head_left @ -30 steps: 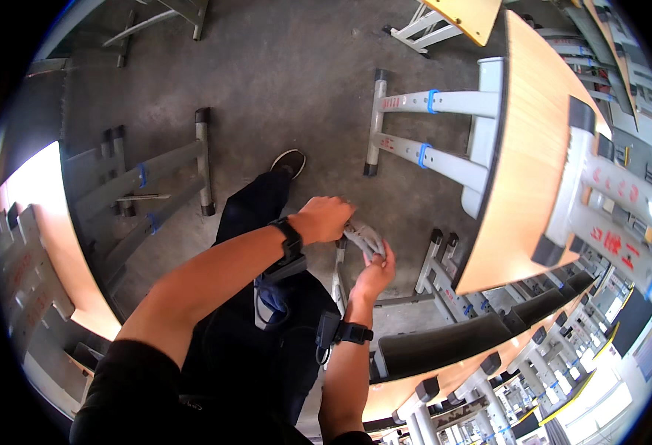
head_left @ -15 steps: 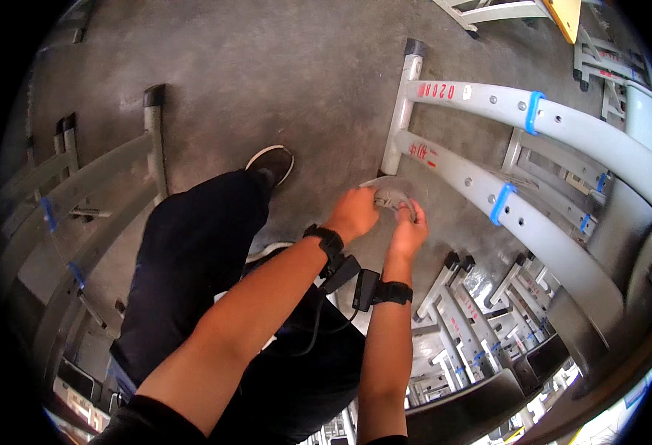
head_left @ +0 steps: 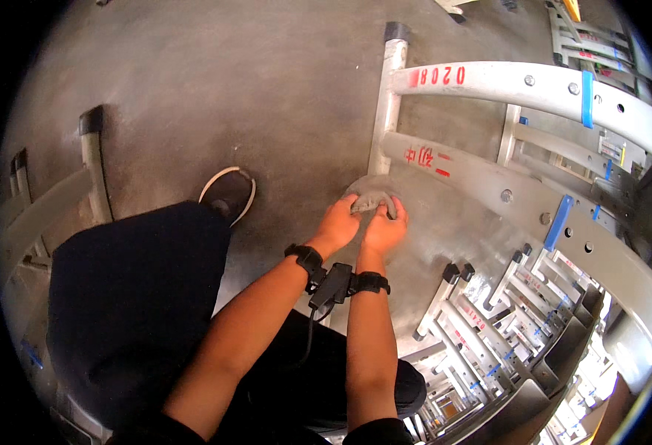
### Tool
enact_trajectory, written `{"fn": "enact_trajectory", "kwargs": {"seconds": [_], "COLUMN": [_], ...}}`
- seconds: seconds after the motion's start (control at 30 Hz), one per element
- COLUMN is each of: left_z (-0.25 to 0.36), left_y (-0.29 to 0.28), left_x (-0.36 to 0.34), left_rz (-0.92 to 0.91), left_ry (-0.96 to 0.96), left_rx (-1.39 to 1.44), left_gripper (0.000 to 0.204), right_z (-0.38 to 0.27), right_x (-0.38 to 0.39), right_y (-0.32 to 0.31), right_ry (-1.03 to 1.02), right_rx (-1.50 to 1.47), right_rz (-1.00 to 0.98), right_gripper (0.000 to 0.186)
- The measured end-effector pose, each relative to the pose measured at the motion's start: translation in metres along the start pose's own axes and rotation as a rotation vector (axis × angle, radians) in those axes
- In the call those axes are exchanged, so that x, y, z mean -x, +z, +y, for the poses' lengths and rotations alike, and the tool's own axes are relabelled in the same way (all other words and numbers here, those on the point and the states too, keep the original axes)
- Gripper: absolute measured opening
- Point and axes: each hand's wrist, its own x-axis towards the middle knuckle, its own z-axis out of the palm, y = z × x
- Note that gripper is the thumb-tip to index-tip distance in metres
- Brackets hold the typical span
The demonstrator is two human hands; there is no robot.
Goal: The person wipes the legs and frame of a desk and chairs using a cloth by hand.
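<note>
A crumpled grey cloth [head_left: 374, 194] is gripped from both sides by my two hands. My left hand [head_left: 338, 225] has its fingers closed on the cloth's left part, and my right hand [head_left: 386, 228] pinches its right part. The cloth lies against the near end of a pale metal foot bar [head_left: 386, 100], covering that end. From this bar two grey-white tubes of a desk or chair frame [head_left: 474, 167] run to the right, with red markings and blue bands.
Rows of similar metal frames [head_left: 459, 311] stand at the lower right, and another frame [head_left: 66, 194] is on the left. My shoe [head_left: 231, 196] rests on the grey concrete floor [head_left: 252, 81]. Black wrist straps [head_left: 307, 258] with a cable sit on my forearms.
Both hands have come closer together and shifted slightly left in view with the cloth. The view has moved nearer the frame, and my wrist devices now meet.
</note>
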Motion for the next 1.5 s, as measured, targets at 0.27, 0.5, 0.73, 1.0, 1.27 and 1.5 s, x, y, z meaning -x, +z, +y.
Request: {"fn": "enact_trajectory", "kwargs": {"seconds": [0.27,0.5,0.73,1.0,1.27,1.5], "left_z": [-0.006,-0.021,0.003,-0.002,-0.011,0.027], "left_y": [0.0,0.021,0.026,0.033,0.046,0.034], "left_x": [-0.008,-0.041,-0.07,-0.063,-0.024,-0.065], "left_rz": [-0.088,-0.128,-0.058,-0.106,-0.105,-0.075], "left_ry": [-0.062,-0.044,-0.006,0.036,0.055,0.122], "left_rx": [0.169,0.351,0.434,0.267,0.037,0.104], "left_gripper": [0.046,0.052,0.053,0.051,0.059,0.064], "right_z": [0.034,0.031,0.008,0.036,0.048,0.02], "right_x": [-0.016,-0.025,-0.065,-0.071,-0.054,-0.108], "right_y": [0.01,0.015,0.042,0.026,-0.005,0.042], "right_ry": [-0.257,-0.323,-0.339,-0.46,-0.432,-0.42], "right_rx": [0.201,0.176,0.128,0.138,0.255,0.189], "right_rz": [-0.018,-0.173,-0.148,-0.179,-0.314,-0.194], "right_gripper": [0.033,0.037,0.032,0.029,0.028,0.029]}}
